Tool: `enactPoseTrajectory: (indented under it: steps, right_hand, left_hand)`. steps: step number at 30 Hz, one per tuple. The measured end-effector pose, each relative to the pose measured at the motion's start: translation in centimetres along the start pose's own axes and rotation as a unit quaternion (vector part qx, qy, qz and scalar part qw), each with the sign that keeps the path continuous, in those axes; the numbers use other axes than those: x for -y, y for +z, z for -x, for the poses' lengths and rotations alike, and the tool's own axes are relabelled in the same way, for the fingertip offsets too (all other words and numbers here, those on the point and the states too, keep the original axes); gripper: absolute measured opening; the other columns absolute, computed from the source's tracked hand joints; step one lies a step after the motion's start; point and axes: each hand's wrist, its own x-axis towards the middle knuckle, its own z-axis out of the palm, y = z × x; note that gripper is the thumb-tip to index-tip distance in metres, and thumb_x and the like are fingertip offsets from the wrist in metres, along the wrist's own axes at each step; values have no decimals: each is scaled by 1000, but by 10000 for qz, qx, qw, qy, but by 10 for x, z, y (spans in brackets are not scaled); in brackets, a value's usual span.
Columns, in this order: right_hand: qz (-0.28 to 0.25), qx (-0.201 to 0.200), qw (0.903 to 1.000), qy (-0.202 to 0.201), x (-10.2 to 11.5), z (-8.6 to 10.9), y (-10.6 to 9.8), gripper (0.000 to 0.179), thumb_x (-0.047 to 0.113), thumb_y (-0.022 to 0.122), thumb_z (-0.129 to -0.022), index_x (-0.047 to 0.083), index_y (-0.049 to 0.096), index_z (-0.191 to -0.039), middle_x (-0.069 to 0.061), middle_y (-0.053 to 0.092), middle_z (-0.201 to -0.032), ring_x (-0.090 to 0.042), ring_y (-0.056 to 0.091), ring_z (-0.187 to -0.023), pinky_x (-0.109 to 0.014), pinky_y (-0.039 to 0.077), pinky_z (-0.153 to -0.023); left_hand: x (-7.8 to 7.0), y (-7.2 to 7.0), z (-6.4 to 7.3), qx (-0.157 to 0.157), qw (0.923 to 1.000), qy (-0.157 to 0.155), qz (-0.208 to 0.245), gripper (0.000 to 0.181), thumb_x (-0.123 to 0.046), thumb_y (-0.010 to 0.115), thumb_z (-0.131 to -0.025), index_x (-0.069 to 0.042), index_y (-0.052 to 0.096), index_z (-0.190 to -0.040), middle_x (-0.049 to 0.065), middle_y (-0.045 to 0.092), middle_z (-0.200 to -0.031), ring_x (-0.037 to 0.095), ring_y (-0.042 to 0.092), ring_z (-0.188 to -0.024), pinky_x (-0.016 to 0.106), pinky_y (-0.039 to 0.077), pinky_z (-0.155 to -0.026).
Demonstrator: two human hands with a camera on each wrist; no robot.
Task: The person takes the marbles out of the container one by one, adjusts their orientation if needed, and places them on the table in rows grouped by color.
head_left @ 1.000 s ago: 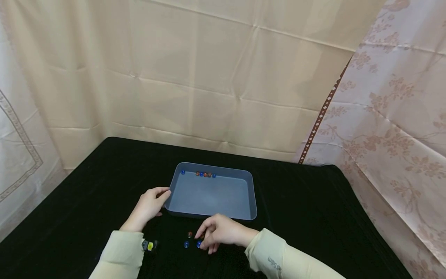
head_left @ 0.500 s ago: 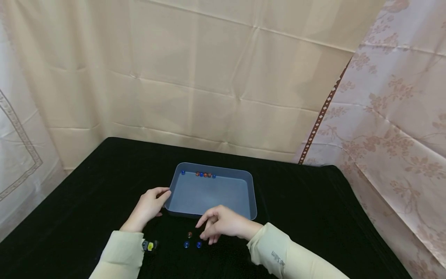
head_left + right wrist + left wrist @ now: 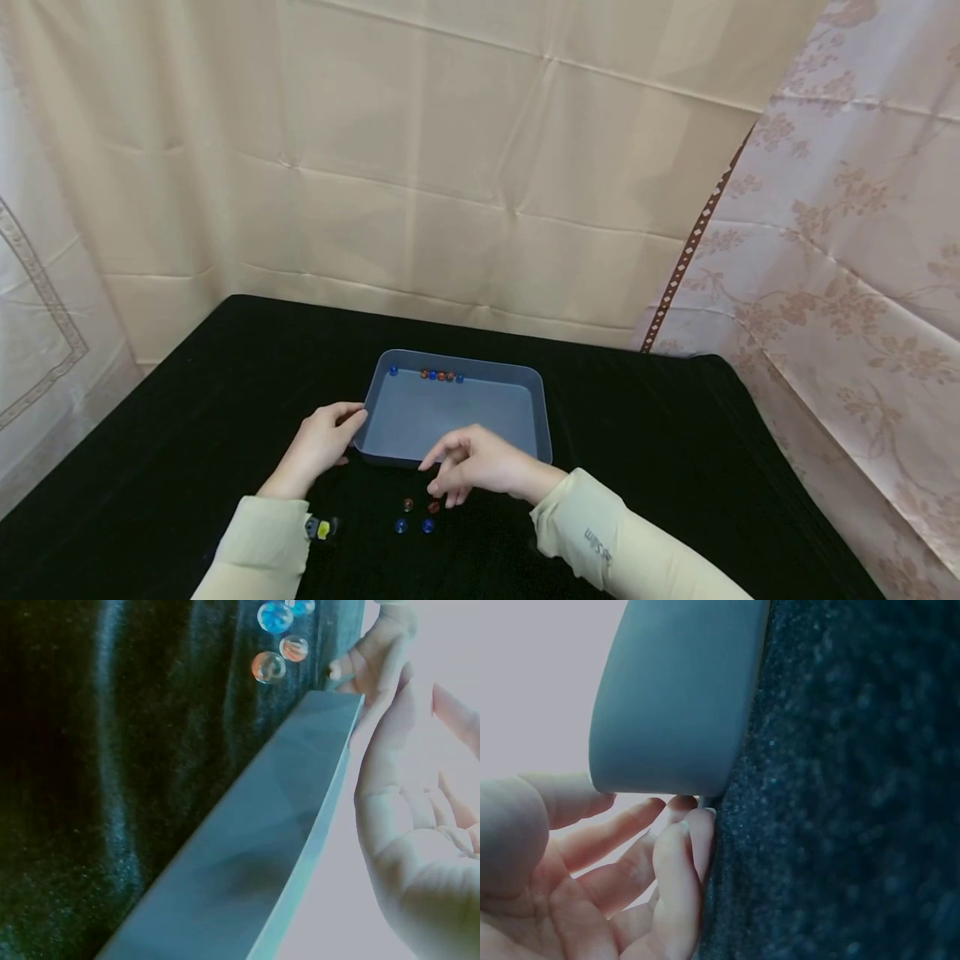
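A beige drape (image 3: 420,167), floral cloth (image 3: 855,250) and black-covered table (image 3: 645,450) mark a curtained-off nook, building type unclear.

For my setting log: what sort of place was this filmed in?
Probably a makeshift indoor filming corner: a beige curtain hangs behind, a flowered cloth closes off the right of the head view, and the table under the tray is draped in black.
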Motion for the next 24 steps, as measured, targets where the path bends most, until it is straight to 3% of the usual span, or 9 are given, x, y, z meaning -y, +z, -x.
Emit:
enactPoseTrajectory:
  steps: [7, 16, 24]
  right_hand:
    - [-38, -72, 10000, -32, 2, 1, -3, 31, 2, 69, -87, -7, 65, -116, -3, 74, -77, -9, 66, -60, -23, 58, -60]
    - [68, -19, 9998, -209, 5, 1, -6, 32, 3, 68, -89, -9, 62, -118, -18, 74, -88, -7, 66, -62, -29, 61, -65]
    - [-49, -152, 9996, -221, 13, 0, -14, 32, 3, 67, -89, -8, 63, -119, -14, 75, -89, -9, 67, -64, -27, 61, -65]
  left_hand:
    - [-2, 0, 1, 22, 10000, -6, 32, 45, -27, 45, -105, 3, 50, -139, 21, 64, -118, 24, 63, -97, 38, 61, -74]
    - [0, -1, 2, 42, 10000, 9, 71, 46, -27, 44, -105, 4, 50, -139, 22, 63, -120, 25, 64, -98, 38, 61, -74]
    - [1, 0, 1, 37, 10000, 12, 56, 46, -28, 45, -105, 4, 49, -139, 23, 62, -122, 25, 64, -99, 38, 61, -75]
